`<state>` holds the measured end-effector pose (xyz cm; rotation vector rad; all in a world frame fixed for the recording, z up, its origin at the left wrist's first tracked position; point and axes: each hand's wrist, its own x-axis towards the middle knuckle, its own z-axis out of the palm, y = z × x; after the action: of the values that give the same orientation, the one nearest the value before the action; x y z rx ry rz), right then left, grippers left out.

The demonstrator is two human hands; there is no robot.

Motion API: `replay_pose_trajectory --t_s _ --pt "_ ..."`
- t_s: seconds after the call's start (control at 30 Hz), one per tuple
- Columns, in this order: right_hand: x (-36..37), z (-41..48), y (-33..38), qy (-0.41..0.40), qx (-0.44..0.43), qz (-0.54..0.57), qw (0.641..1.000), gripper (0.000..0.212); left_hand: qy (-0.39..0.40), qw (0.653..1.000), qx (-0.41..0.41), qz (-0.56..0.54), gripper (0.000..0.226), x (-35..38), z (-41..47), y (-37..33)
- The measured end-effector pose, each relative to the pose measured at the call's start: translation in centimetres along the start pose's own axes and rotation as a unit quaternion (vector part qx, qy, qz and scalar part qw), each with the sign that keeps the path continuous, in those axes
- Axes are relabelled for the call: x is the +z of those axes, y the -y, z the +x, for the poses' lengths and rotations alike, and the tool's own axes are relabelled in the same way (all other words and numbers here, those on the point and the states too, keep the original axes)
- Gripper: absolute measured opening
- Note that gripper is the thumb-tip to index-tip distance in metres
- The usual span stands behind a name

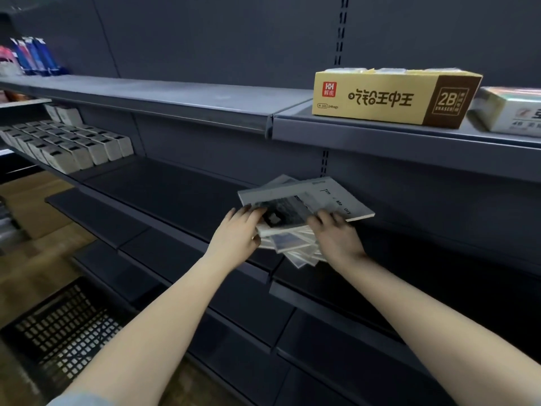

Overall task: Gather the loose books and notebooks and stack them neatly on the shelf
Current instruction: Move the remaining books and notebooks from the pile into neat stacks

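Pile: loose notebooks (292, 249) lie fanned and askew on the middle shelf (175, 186), their corners sticking out over its front lip.
Top notebook: a grey-covered top notebook (330, 194) lies crooked across the fan, its far corner near the slotted upright on the back wall.
Left grip: the left grip (237, 230) pinches the top notebook's left edge, fingers over the cover and thumb below.
Right grip: the right grip (336, 232) lies on the near right part of the cover; the thumb is hidden and the fingers are blurred, so I cannot tell whether it clasps or only presses.
Open room left: bare dark shelf runs from the pile to the rows of small boxes (67, 148) at the far left.
Open room right: the shelf past the pile lies in shadow.
Overhead: the upper shelf (175, 98) juts out above, carrying a yellow eraser box (377, 98) right over the pile and a white box (509, 112) beside it.
Below: lower shelf edges step out toward the person; a black basket (58, 332) stands on the floor at the left.
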<state>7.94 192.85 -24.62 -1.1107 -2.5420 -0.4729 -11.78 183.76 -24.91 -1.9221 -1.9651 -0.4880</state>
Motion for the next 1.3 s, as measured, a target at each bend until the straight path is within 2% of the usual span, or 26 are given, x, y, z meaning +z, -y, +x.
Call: replay_pose_trajectory --t_s 0.03,0.1,0.17,0.3,0.4,0.5,0.53,0.6,0.7,0.77,0.9,0.97,1.03,1.1,1.3 --pt "0.0 -0.5 -0.8 -0.028 -0.004 0.003 1.0 0.026 0.004 1.0 0.007 -0.004 0.061 -0.1 -0.1 -0.1" --pt "0.2 -1.7 -2.1 -0.044 -0.018 0.042 0.998 0.032 0.015 0.999 0.028 -0.007 0.058 -0.1 -0.4 -0.5" --pt "0.1 -2.8 -3.1 -0.027 -0.018 0.087 0.996 0.035 0.005 0.998 0.058 -0.003 0.054 0.1 -0.7 -1.0" --pt "0.1 -5.0 -4.0 -0.023 0.011 0.173 0.985 0.043 -0.002 0.999 0.054 0.007 0.048 -0.7 -0.5 -2.9" --pt "-0.7 -6.4 -4.1 -0.078 -0.02 0.226 0.971 0.038 0.014 0.995 0.079 0.052 0.042 -1.7 0.2 -4.5" --pt "-1.7 -7.3 -3.8 -0.126 -0.07 0.214 0.966 0.033 0.039 0.99 0.098 0.098 0.032 -2.2 0.7 -6.6" --pt "-2.1 -7.5 -3.5 -0.119 -0.088 0.199 0.969 0.03 0.058 0.987 0.101 0.106 0.03 -2.4 0.6 -7.4" --pt "-3.5 -7.7 -2.8 -0.03 -0.095 0.162 0.982 0.041 0.075 0.987 0.09 0.111 0.033 -1.8 0.4 -8.8" --pt "-4.7 -7.6 -3.0 0.12 -0.048 0.068 0.989 0.061 0.079 0.986 0.113 0.097 0.037 -1.4 0.3 -10.2" --pt "-4.8 -7.5 -3.4 0.161 -0.025 0.086 0.983 0.074 0.06 0.986 0.145 0.065 0.032 -1.5 0.0 -10.7" --pt "-3.8 -8.1 -3.9 0.163 -0.04 0.123 0.978 0.081 0.027 0.984 0.162 0.068 0.037 -1.4 -0.8 -10.8" --pt "-3.7 -8.6 -4.3 0.16 -0.041 0.113 0.98 0.081 0.022 0.983 0.176 0.052 0.05 -0.9 -1.1 -11.0" --pt "-3.8 -9.2 -4.9 0.162 -0.031 0.098 0.981 0.08 0.054 0.982 0.178 0.014 0.067 -0.4 -1.3 -11.3" --pt "-4.0 -9.8 -5.7 0.157 -0.02 0.081 0.984 0.078 0.07 0.982 0.173 0.019 0.077 -0.1 -1.2 -11.9" --pt "-5.4 -13.4 -9.1 0.125 0.038 0.042 0.99 0.068 0.116 0.974 0.195 0.018 0.078 0.0 0.3 -17.0"
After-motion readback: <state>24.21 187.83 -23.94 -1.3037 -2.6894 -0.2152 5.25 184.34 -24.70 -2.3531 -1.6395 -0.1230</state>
